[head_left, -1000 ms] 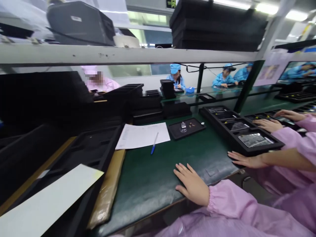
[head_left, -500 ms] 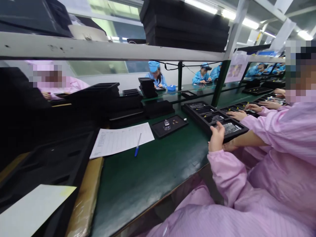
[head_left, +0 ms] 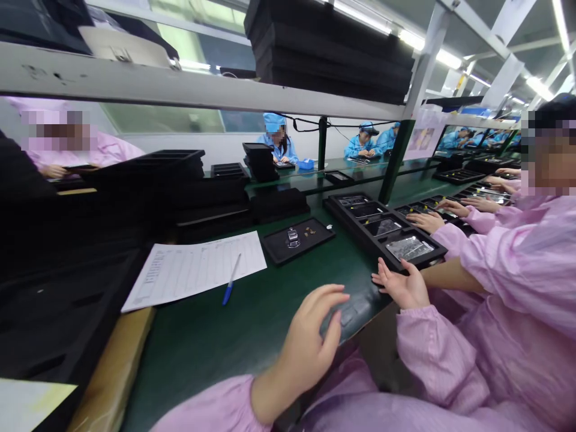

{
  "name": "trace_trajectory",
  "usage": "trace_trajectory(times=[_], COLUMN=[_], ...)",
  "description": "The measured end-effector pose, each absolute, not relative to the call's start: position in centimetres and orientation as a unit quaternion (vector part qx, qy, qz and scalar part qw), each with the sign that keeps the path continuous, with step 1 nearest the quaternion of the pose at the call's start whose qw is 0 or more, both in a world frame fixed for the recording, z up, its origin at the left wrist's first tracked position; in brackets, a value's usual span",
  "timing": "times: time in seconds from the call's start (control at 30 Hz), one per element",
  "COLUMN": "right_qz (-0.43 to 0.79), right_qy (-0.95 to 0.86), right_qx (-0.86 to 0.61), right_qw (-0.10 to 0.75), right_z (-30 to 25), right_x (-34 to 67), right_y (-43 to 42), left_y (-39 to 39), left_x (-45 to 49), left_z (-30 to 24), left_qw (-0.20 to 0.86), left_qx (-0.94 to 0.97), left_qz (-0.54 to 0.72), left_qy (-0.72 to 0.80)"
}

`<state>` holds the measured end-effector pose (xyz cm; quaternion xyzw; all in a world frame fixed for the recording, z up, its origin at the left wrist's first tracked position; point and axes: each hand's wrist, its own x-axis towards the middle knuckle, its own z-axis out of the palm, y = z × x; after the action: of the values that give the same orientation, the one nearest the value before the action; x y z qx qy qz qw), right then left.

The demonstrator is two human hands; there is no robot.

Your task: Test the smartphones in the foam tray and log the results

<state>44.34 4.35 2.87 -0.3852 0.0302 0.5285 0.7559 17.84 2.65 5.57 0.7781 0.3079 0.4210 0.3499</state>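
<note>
Over the green table (head_left: 202,342), my left hand (head_left: 306,336) reaches in from the bottom, its fingers curved and apart with nothing in them. My right hand (head_left: 402,287) is at the table's front edge with the palm turned up and fingers spread, also without an object. Just behind it lies the near end of a long black compartment tray (head_left: 382,235), where flat, screen-like panels (head_left: 407,247) sit in the compartments. A co-worker's bare forearm (head_left: 454,275) passes close beside my right hand.
A small black tray (head_left: 299,255) holds a metal piece (head_left: 293,238) and small brown bits. To its left, a blue pen (head_left: 228,293) rests on a printed sheet (head_left: 180,273). Black tray stacks (head_left: 211,198) stand behind. A shelf (head_left: 202,96) crosses overhead. Co-workers sit right and across.
My left hand has come into view from below. My right hand has moved slightly down and turned its palm upward, fingers spreading. The view has shifted a little to the right.
</note>
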Motion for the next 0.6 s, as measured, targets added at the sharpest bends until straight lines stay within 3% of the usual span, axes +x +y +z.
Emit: trace_trajectory(times=[0.1,0.17,0.37,0.6], right_qz=[0.531,0.523,0.493,0.485], right_qy=[0.047,0.055,0.035,-0.09], right_qx=[-0.353,-0.343,-0.342,-0.34], right_qw=[0.769,0.778,0.799,0.801], right_z=[2.7,2.4,2.6,1.5], right_x=[44.2,44.1,43.0,42.0], right_y=[3.5,3.1,3.1,3.7], left_y=[5.9,8.0,11.7,13.2], left_x=[22.9,26.4,35.6,40.9], left_z=[5.5,5.2,4.3,5.8], left_qw=[0.538,0.599,0.719,0.772], left_qx=[0.685,0.64,0.534,0.438], left_qz=[0.326,0.278,0.196,0.249], left_qy=[0.367,0.393,0.399,0.388])
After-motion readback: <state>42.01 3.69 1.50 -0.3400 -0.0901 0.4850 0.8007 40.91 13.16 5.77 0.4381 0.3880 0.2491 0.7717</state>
